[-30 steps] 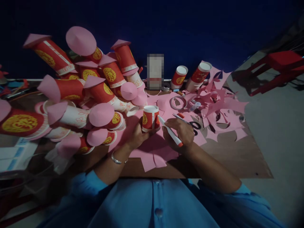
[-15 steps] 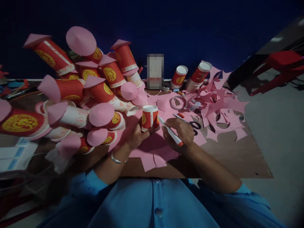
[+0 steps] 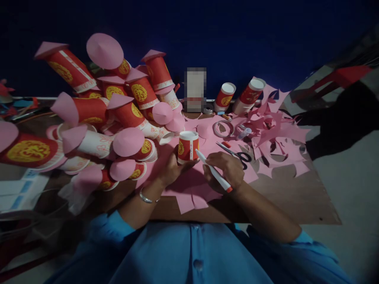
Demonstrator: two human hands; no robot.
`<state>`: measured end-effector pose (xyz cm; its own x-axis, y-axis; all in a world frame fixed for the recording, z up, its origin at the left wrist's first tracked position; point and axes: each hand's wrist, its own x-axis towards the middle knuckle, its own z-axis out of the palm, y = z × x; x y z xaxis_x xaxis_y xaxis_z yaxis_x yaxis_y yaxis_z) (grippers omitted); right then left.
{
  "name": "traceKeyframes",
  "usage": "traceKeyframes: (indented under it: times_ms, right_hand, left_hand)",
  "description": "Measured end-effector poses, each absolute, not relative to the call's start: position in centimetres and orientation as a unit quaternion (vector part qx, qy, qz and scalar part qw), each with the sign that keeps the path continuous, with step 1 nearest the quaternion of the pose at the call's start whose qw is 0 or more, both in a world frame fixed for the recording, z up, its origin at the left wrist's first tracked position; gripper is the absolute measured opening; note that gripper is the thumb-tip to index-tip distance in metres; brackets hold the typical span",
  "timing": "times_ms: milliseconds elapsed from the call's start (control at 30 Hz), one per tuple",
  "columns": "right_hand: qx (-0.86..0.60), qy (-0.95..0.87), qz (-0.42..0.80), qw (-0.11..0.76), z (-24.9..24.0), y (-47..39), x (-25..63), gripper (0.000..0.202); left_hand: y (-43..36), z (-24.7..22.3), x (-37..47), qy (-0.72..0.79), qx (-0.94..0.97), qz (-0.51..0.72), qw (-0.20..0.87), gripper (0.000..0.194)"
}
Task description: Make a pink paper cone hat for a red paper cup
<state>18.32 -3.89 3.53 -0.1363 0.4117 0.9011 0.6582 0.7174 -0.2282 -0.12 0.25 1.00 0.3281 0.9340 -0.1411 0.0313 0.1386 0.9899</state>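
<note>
My left hand point(image 3: 171, 171) is closed around the lower part of a red paper cup point(image 3: 184, 149) with yellow emblems and a white strip down its side. The cup stands nearly upright, white end up. My right hand point(image 3: 226, 169) grips a white marker pen point(image 3: 218, 177) with an orange-red back end. Its tip is at the cup's right side, by the white strip; I cannot tell if it touches. Right of that hand lie dark-handled scissors point(image 3: 243, 157) and a small orange-red cap point(image 3: 226, 144). Pink paper sheets point(image 3: 192, 189) lie beneath both hands.
Many red and white cups with pink paper cones point(image 3: 128, 142) are piled on the left. Two stacked-cup columns point(image 3: 225, 97) stand at the back. A tape roll point(image 3: 223, 128), a clear tube point(image 3: 244, 133) and pink offcuts point(image 3: 275, 130) lie right. A dark shape point(image 3: 343, 118) is beyond the table.
The pen tip has shifted slightly down and left along the cup, toward the white strip. A dark shape has come in at the right, partly covering the red stool. The left hand's grip is unchanged.
</note>
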Motion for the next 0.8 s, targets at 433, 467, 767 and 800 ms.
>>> traceKeyframes:
  times_ms: [433,467,767,800]
  right_hand:
    - [-0.333,-0.778,-0.106,0.523,2.5,-3.8,18.2,0.023]
    - [-0.334,-0.778,-0.104,0.522,2.5,-3.8,18.2,0.023]
    - [-0.341,-0.779,-0.111,0.514,2.9,-3.9,18.0,0.015]
    - [-0.34,-0.779,-0.115,0.513,2.9,-3.9,17.9,0.013]
  left_hand:
    - [0.1,-1.7,-0.9,0.453,0.601,0.37,0.545,0.066]
    - [0.0,-1.7,-0.9,0.453,0.602,0.369,0.545,0.066]
    - [0.2,-1.0,-0.7,0.458,0.602,0.363,0.544,0.063]
    - [0.2,-0.9,-0.6,0.459,0.601,0.36,0.547,0.062]
